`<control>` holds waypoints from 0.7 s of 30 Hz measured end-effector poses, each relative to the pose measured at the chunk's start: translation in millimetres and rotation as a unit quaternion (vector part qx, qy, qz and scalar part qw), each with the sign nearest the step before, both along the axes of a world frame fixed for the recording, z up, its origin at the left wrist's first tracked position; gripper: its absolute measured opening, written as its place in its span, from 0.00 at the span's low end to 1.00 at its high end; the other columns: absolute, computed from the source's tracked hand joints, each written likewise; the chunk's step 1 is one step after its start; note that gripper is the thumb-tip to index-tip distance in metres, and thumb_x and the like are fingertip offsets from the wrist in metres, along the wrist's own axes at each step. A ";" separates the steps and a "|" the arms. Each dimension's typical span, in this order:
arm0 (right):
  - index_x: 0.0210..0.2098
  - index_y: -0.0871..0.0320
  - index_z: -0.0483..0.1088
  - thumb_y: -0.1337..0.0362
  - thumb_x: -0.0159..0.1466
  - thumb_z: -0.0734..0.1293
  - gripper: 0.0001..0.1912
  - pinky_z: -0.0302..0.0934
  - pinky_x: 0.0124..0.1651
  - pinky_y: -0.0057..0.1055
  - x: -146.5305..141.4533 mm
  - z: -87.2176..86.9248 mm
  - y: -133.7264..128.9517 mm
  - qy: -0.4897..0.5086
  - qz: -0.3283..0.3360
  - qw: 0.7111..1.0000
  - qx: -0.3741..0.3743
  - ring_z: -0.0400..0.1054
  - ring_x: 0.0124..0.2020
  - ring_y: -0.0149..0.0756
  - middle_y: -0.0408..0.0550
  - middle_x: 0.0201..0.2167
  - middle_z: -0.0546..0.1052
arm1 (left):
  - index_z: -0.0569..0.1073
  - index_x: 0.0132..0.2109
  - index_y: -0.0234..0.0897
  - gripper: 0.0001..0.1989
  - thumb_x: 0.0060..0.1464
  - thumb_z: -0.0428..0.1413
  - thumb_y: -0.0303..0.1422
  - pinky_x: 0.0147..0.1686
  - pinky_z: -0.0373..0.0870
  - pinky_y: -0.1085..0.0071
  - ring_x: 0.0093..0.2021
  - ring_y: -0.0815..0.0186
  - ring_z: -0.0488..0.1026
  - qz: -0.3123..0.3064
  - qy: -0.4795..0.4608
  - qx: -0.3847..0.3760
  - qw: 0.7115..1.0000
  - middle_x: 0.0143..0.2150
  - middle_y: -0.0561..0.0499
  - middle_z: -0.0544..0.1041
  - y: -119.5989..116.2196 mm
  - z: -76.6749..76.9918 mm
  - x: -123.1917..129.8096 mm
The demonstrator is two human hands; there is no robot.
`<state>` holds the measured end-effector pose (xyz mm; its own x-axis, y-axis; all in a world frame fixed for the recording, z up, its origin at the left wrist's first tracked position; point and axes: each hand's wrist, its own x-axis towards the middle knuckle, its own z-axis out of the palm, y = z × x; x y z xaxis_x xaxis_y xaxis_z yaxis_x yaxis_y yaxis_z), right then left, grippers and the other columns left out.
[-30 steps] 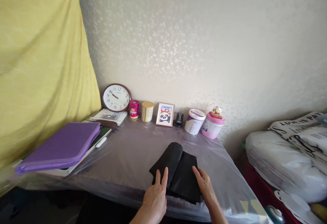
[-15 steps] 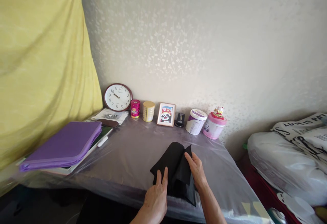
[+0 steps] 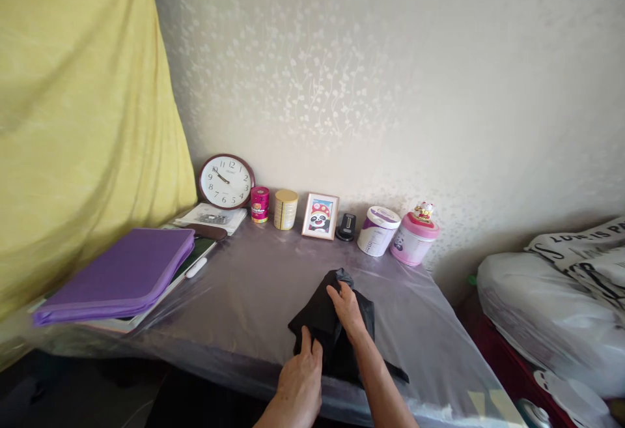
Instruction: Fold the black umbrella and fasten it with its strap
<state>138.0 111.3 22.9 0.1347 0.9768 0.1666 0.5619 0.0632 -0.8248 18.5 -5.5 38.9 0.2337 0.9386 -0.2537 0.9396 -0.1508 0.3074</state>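
A thin, slightly shiny black plastic bag point(image 3: 317, 314) lies partly folded and crumpled at the table's front edge. My right hand point(image 3: 347, 311) pinches its upper layer near the far end, and the film bunches up around the fingertips. At the near left edge my left hand point(image 3: 301, 372) grips the bag, its index and middle fingers on top; its thumb is hidden. One loose black corner sticks out to the right, beyond my right forearm.
Along the wall stand a clock point(image 3: 227, 182), a pink can point(image 3: 260, 205), a yellow-lidded can point(image 3: 286, 210), a picture frame point(image 3: 320, 217), a black stapler-like object point(image 3: 346, 227) and two tubs point(image 3: 377, 232). A purple folder point(image 3: 120, 271) lies left on the plastic-covered table point(image 3: 234, 285).
My right hand has moved left and away from me across the bag, drawing its right flap over. The far end is now crumpled and a corner spreads to the right. My left hand stays nearly in place.
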 end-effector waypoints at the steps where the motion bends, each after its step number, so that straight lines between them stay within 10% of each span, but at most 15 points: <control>1: 0.47 0.64 0.68 0.53 0.56 0.60 0.25 0.61 0.37 0.34 -0.5 -1.6 1.4 -0.030 -0.009 0.999 -0.010 0.69 0.34 0.42 0.50 0.28 0.75 | 0.56 0.60 0.29 0.35 0.41 0.50 0.17 0.42 0.70 0.69 0.44 0.59 0.73 0.003 0.000 0.002 1.000 0.65 0.30 0.45 0.0 -0.6 -0.4; 10: 0.45 0.58 0.66 0.52 0.62 0.54 0.20 0.61 0.28 0.27 -5.0 10.3 -6.5 0.021 0.111 0.987 -0.115 0.72 0.28 0.34 0.46 0.28 0.77 | 0.48 0.63 0.29 0.29 0.54 0.43 0.26 0.45 0.67 0.69 0.50 0.60 0.69 0.025 -0.020 0.064 0.997 0.64 0.36 0.50 -13.3 -13.0 -14.2; 21: 0.32 0.52 0.73 0.57 0.65 0.53 0.18 0.59 0.38 0.27 -17.5 29.3 -32.2 -0.164 0.226 0.960 -0.010 0.71 0.34 0.33 0.41 0.30 0.79 | 0.41 0.64 0.50 0.41 0.47 0.49 0.23 0.42 0.69 0.64 0.45 0.59 0.69 -0.009 0.003 0.071 0.997 0.67 0.47 0.40 -10.2 6.7 -4.7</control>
<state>120.5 79.0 52.2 -0.3598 0.9269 0.1073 0.7114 0.3469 -0.6112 13.9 -15.7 45.7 0.2494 0.9609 -0.1205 0.9382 -0.2089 0.2760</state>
